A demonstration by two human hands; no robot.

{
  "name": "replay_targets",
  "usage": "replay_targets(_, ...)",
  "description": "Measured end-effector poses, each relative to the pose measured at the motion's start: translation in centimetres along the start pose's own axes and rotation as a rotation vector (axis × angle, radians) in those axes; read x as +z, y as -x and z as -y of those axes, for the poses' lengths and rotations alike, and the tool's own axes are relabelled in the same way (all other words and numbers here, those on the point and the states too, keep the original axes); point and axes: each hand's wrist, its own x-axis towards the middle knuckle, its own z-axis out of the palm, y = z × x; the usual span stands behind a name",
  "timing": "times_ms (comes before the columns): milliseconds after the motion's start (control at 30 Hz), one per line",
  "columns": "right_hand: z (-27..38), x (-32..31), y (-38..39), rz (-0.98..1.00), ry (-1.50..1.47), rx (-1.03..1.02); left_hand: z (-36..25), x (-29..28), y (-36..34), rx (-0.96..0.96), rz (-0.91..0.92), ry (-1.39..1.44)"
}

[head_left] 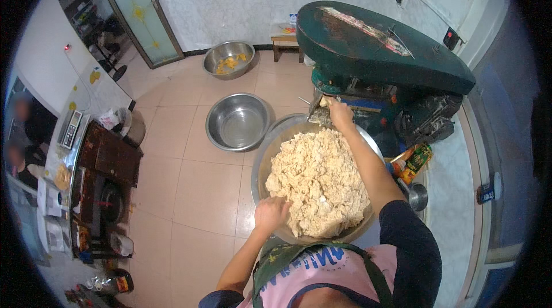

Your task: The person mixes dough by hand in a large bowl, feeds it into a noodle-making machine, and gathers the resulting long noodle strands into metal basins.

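Crumbly pale dough (319,187) is heaped in a large metal basin (262,161), spread from the near rim almost to the far rim. At the near left rim, the dough's edge is met by the left hand (272,214); its fingers are bent inward, and whether anything is gripped by them cannot be told. The right hand (342,115) is stretched past the far rim to the lower front of a dark green machine (379,43); its fingers are curled beside a small pale piece (325,101), and it cannot be told whether that is grasped. A smaller metal basin (238,122) is set on the tiled floor (207,187) just beside the large basin's far left rim. Near the floor's far edge, yellow pieces (231,64) are held in a third metal basin (213,56). To its right, a low wooden bench (286,39) is placed by the wall (230,3).
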Motion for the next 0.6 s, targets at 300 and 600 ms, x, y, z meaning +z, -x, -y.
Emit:
replay_targets(300, 0.1, -2.8, 2.4, -0.076, 0.050, -0.208, 0.0, 0.3, -0.1, 0.056, -0.040, -0.031)
replay_targets(600, 2.5, -6.5, 3.5, 0.307, -0.025, -0.118, 0.5, -0.1, 0.2, 0.016, -0.044, -0.030)
